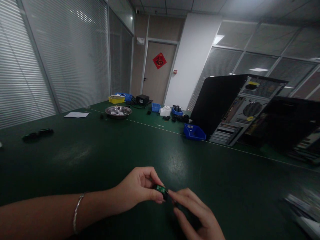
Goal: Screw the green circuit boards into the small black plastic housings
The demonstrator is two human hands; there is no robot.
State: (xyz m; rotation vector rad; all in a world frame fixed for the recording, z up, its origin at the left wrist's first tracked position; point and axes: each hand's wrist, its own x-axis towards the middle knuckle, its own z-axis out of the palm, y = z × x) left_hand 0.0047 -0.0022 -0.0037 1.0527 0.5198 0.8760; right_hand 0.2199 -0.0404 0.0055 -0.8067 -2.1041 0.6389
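My left hand (142, 188) comes in from the lower left, a bracelet on its wrist, and pinches a small black part with a green circuit board (160, 189) between thumb and fingers. The board faces up above the green table (112, 150). My right hand (193, 210) is at the lower right, its fingertips at the right end of that part. Its thumb and index finger close around something dark and blurred, too unclear to name.
Two dark parts (38, 134) lie at the left. Farther back are a metal bowl (118, 112), white paper (76, 114) and a blue bin (195, 132). Computer towers (221, 103) stand at the right. A blurred pale object (303, 213) is at the lower right.
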